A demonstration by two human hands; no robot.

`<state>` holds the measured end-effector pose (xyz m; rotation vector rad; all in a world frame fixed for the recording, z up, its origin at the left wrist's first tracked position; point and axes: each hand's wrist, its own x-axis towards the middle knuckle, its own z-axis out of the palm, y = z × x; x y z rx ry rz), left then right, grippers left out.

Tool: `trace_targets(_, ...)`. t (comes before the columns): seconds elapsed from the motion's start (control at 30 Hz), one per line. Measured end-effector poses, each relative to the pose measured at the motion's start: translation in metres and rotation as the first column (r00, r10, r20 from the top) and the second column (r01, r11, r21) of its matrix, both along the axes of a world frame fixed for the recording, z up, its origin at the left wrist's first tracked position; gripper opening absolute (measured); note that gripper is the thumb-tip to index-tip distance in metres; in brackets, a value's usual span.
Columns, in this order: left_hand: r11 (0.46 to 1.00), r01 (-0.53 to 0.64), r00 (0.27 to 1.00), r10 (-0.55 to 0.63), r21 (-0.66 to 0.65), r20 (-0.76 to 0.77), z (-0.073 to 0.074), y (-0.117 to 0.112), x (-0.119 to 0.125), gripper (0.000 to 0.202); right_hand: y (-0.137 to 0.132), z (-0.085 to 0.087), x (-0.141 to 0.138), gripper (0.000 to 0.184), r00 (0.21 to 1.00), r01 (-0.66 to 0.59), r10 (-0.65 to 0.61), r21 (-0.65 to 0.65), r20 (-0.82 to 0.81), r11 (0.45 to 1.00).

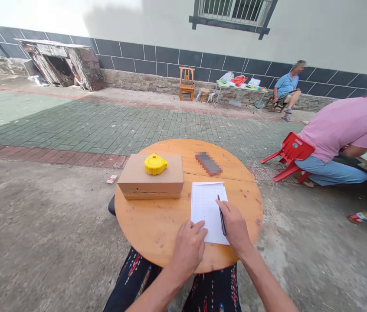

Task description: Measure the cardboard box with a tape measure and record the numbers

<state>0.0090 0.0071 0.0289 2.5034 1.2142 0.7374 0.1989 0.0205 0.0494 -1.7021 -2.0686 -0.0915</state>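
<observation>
A white sheet of paper or notepad [207, 208] with faint rows of marks lies on the round wooden table [157, 229]. My right hand [235, 225] rests at its right side, fingers closed around a black pen [221, 221]. The pen slants over the paper, one end up near the top of the hand. Resting on the lower left edge of the paper is my left hand [190, 245], its fingers loosely bent and apart, holding nothing. To the left stands a brown cardboard box [151, 190], with a yellow tape measure [155, 165] on its top.
A blurred dark, flat rectangular object [208, 163] lies beyond the paper. At right, a person in a pink shirt [342, 125] sits on a red plastic chair [296, 151]. Farther back are a wooden chair [186, 84], a folding table [247, 86] with bags and another seated person [287, 84].
</observation>
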Motion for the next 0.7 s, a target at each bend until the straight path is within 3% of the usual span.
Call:
trace_targets(0.1, 1.000, -0.004, 1.000, 0.004, 0.014, 0.010, 0.002, 0.000, 0.000, 0.027, 0.006, 0.000, 0.006, 0.039, 0.967, -0.036, 0.051, -0.064, 0.249, 0.997)
trace_targets(0.23, 0.999, -0.002, 1.000, 0.001, 0.036, 0.022, 0.002, 0.000, 0.001, 0.025, 0.005, -0.006, 0.011, 0.046, 0.960, -0.054, 0.065, -0.050, 0.273, 0.997)
trace_targets(0.33, 0.998, -0.011, 0.999, 0.009, 0.056, 0.032, 0.001, 0.000, 0.001, 0.022, -0.010, -0.015, 0.022, 0.054, 0.968, 0.024, -0.025, 0.005, 0.250, 1.000)
trace_targets(0.4, 0.997, -0.019, 0.999, 0.015, 0.073, 0.045, 0.000, 0.000, 0.000, 0.021, -0.025, -0.024, 0.029, 0.050, 0.980, 0.112, -0.119, 0.052, 0.162, 0.992)
trace_targets(0.5, 0.995, -0.040, 0.997, 0.033, 0.095, 0.076, -0.001, -0.001, -0.001, 0.022, -0.047, -0.043, 0.034, 0.040, 0.964, 0.248, -0.234, 0.107, -0.125, 0.963)
trace_targets(0.6, 0.993, -0.055, 0.993, 0.043, 0.105, 0.114, 0.000, -0.001, 0.000, 0.021, -0.060, -0.060, 0.030, 0.040, 0.910, 0.305, -0.244, 0.143, -0.337, 0.941)
trace_targets(0.7, 0.993, -0.060, 0.986, 0.043, 0.103, 0.159, 0.005, -0.003, -0.003, 0.021, -0.063, -0.068, 0.026, 0.045, 0.885, 0.325, -0.249, 0.138, -0.394, 0.936)
